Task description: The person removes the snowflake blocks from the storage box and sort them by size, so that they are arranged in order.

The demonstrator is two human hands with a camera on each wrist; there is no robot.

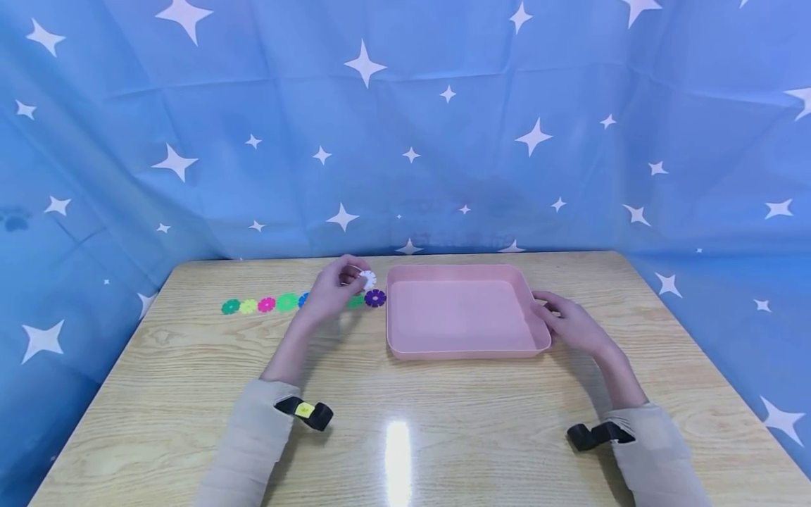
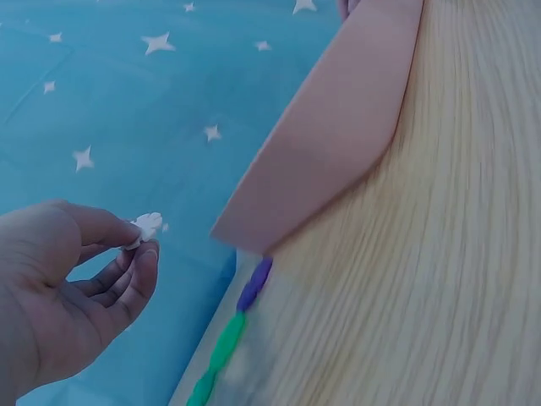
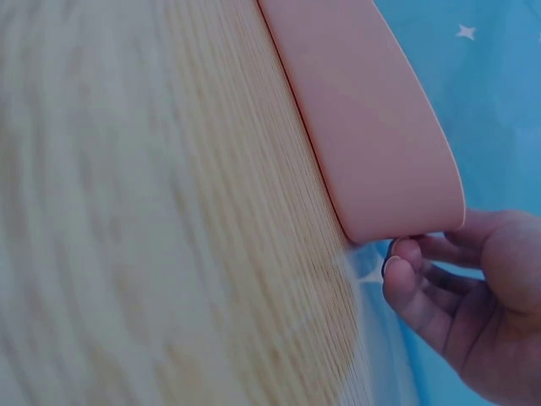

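Observation:
My left hand [image 1: 332, 287] is raised over a row of notched plastic discs and pinches a white notched disc [image 1: 367, 279] between thumb and fingertips. In the left wrist view the same white disc [image 2: 148, 227] shows at the fingertips. Just under it lies a purple disc [image 1: 375, 298], close to the left wall of a pink tray [image 1: 469, 354]. At the tray's right end, my right hand [image 1: 572, 325] has loosely bent fingers against the outer wall. The right wrist view shows a thin dark edge at the thumb tip; what it is cannot be told.
Leftward from the purple disc, the row includes a green disc [image 1: 287, 302], a pink disc [image 1: 267, 304], a yellow disc [image 1: 248, 305] and a dark green disc [image 1: 231, 306]. My left forearm hides part of it. Behind the wooden table [image 1: 481, 422] hangs a blue star-patterned cloth [image 1: 443, 176].

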